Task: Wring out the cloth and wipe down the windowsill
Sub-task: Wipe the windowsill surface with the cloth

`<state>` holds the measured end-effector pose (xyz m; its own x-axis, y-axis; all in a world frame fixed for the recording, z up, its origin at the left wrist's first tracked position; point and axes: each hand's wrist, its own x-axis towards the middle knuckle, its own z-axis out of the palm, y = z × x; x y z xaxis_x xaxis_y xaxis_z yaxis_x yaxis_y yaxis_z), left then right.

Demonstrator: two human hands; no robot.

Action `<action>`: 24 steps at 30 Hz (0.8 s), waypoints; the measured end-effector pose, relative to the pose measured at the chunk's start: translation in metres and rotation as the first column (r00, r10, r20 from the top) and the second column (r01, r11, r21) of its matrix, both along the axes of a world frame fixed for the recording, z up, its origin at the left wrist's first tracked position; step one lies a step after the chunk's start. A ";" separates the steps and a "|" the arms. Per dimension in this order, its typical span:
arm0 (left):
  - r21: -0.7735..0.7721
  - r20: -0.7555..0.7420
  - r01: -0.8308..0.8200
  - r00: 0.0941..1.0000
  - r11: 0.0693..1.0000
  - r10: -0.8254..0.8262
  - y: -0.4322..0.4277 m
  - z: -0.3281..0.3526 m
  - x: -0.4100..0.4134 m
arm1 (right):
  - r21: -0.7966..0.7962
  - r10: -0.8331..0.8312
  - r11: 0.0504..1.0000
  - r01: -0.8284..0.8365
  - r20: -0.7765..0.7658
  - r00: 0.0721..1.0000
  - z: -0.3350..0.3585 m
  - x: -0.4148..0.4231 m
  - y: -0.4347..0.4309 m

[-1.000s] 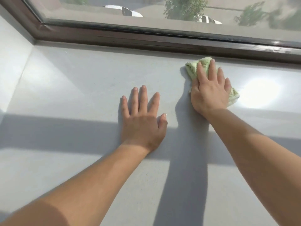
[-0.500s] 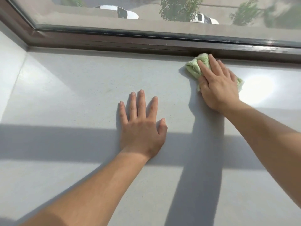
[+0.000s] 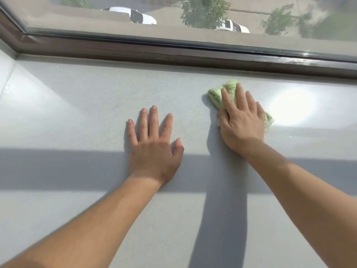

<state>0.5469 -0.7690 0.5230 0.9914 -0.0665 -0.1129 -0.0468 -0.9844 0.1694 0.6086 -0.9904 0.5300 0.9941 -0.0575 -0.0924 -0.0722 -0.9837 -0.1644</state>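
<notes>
A small light-green cloth (image 3: 219, 93) lies bunched on the pale grey windowsill (image 3: 77, 117), a short way in front of the window frame. My right hand (image 3: 241, 122) presses flat on the cloth with straight fingers, covering most of it; green edges show past the fingertips and at the right side. My left hand (image 3: 154, 149) rests flat on the bare sill to the left of the cloth, fingers spread, holding nothing.
A dark brown window frame (image 3: 173, 53) runs along the back of the sill. A white side wall (image 3: 5, 70) closes the left end. Bands of shadow cross the sill, and a bright sun patch (image 3: 293, 107) lies right of the cloth.
My right hand has drawn the cloth back from the window frame toward me and a little left. The left hand has stayed flat in place.
</notes>
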 end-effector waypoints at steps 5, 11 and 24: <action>-0.014 -0.015 -0.004 1.000 1.000 0.003 0.001 0.002 -0.001 | -0.028 0.102 0.994 -0.104 -0.055 0.993 0.006 0.003 -0.055; -0.043 -0.007 0.001 1.000 0.999 -0.002 0.002 0.004 0.000 | 0.019 -0.003 1.000 0.003 -0.004 1.000 0.004 -0.033 -0.022; -0.070 -0.035 0.050 0.998 0.996 -0.052 -0.058 0.007 -0.098 | 0.004 0.182 0.983 -0.182 -0.018 0.983 -0.001 -0.115 -0.028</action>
<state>0.4486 -0.8271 0.5300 0.9818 -0.1256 -0.1425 -0.0889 -0.9668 0.2395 0.4934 -1.0181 0.5293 0.9860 0.1243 -0.1109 0.1048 -0.9804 -0.1670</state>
